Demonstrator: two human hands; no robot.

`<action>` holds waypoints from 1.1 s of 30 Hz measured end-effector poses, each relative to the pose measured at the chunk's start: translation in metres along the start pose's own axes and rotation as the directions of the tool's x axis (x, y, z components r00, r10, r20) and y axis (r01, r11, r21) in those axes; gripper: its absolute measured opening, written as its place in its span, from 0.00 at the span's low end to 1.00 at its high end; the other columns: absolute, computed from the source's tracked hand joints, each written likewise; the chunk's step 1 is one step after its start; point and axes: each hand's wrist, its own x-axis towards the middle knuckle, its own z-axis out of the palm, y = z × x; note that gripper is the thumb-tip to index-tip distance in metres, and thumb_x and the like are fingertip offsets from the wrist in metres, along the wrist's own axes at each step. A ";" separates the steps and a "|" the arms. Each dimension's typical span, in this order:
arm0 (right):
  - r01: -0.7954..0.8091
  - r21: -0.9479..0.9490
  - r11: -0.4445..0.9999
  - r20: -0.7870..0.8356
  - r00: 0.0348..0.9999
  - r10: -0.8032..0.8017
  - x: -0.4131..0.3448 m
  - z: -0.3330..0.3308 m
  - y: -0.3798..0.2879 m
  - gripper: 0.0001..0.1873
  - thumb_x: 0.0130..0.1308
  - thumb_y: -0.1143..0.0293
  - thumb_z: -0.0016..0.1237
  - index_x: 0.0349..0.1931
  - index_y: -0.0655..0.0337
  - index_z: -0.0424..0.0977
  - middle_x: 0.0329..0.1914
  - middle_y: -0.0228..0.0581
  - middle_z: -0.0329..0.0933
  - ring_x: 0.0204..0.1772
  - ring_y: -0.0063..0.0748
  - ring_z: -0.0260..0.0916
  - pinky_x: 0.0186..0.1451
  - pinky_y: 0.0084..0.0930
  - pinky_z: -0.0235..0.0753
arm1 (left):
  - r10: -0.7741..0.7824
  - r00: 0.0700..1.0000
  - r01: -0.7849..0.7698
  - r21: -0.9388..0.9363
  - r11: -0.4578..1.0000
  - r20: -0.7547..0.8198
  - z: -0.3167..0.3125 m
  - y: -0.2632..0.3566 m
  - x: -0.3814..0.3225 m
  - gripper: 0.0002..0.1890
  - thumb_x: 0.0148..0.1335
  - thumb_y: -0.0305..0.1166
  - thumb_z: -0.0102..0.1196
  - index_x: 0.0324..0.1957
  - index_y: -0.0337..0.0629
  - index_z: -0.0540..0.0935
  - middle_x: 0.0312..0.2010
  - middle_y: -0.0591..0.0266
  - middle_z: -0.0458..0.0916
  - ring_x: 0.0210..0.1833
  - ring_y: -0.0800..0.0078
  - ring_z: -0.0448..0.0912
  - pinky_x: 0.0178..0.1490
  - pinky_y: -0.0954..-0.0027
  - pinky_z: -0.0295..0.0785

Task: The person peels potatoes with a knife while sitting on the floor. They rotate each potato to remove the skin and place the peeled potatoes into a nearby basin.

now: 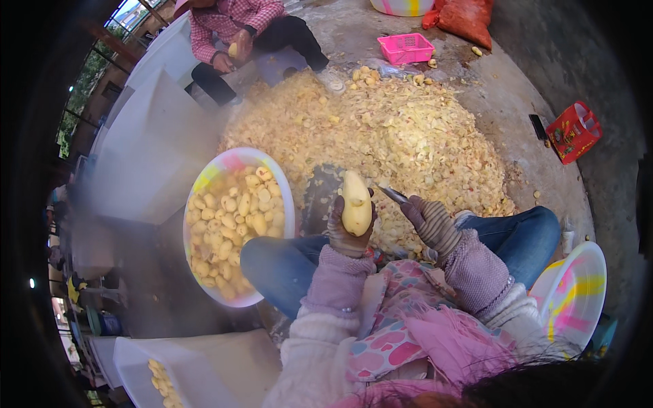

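A peeled, pale yellow potato [356, 206] with a knobby bulge stands upright in my left hand [347, 239], gripped from below and behind. My right hand [432, 224], in a striped fingerless glove, is closed round a peeling blade [392, 193] that points up and left, apart from the potato. Beyond both hands spreads a large heap of peelings [403, 127]. Left of my knee, a round plastic tub [291, 204] holds many peeled potatoes [224, 224] in cloudy water.
Opposite me a person in a checked shirt [229, 25] sits holding a potato. A pink basket [405, 48], a red sack [467, 20], a phone [537, 127] and a red bag [576, 132] lie around the heap. Another tub [576, 290] stands right; white bins [153, 148] stand left.
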 end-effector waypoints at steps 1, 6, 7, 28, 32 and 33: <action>0.110 -0.243 0.964 0.081 0.992 -0.092 -0.005 -0.005 -0.006 0.22 0.70 0.49 0.40 0.32 0.62 0.72 0.21 0.45 0.74 0.22 0.46 0.70 0.27 0.40 0.69 | 0.005 0.997 -0.003 0.023 1.000 -0.081 -0.001 -0.001 -0.001 0.31 0.55 0.44 0.64 0.58 0.42 0.72 0.47 0.56 0.79 0.47 0.61 0.79 0.49 0.59 0.78; 0.057 -0.596 0.801 0.020 0.998 -0.056 0.016 -0.023 -0.034 0.22 0.70 0.49 0.40 0.35 0.62 0.72 0.22 0.48 0.76 0.27 0.49 0.76 0.29 0.43 0.72 | 0.140 0.977 -0.094 0.265 0.960 -0.158 0.009 0.000 -0.005 0.33 0.55 0.42 0.63 0.61 0.42 0.70 0.49 0.58 0.78 0.51 0.61 0.77 0.52 0.57 0.76; -0.065 -0.603 0.795 -0.118 0.993 -0.009 0.021 -0.029 -0.035 0.23 0.70 0.48 0.39 0.36 0.63 0.72 0.20 0.48 0.75 0.27 0.49 0.76 0.29 0.43 0.73 | 0.203 0.957 -0.122 0.349 0.929 -0.207 0.014 0.004 -0.006 0.34 0.55 0.40 0.64 0.62 0.42 0.69 0.50 0.58 0.78 0.53 0.61 0.77 0.55 0.58 0.75; -0.197 -0.022 0.980 0.201 0.960 0.197 -0.028 0.037 0.001 0.23 0.70 0.48 0.40 0.33 0.62 0.73 0.19 0.48 0.72 0.27 0.45 0.76 0.31 0.43 0.70 | 0.596 0.803 -0.407 0.737 0.539 0.008 0.026 0.000 -0.013 0.36 0.48 0.41 0.69 0.57 0.35 0.71 0.48 0.54 0.77 0.51 0.62 0.77 0.54 0.61 0.75; -0.144 -0.235 0.961 -0.003 0.989 0.147 -0.013 0.054 0.001 0.24 0.71 0.49 0.37 0.36 0.64 0.73 0.25 0.58 0.75 0.32 0.59 0.74 0.36 0.48 0.71 | 0.497 0.816 -0.348 0.436 0.830 -0.296 0.007 -0.008 0.004 0.28 0.55 0.43 0.64 0.56 0.41 0.74 0.47 0.58 0.78 0.49 0.61 0.78 0.51 0.60 0.76; -0.184 -0.272 0.945 0.053 0.977 0.205 -0.007 0.049 0.002 0.25 0.72 0.49 0.36 0.36 0.65 0.73 0.25 0.57 0.75 0.32 0.59 0.74 0.36 0.47 0.71 | 0.458 0.812 -0.321 0.379 0.868 -0.361 0.002 -0.008 0.006 0.26 0.56 0.43 0.62 0.55 0.43 0.74 0.47 0.59 0.79 0.48 0.60 0.78 0.50 0.59 0.76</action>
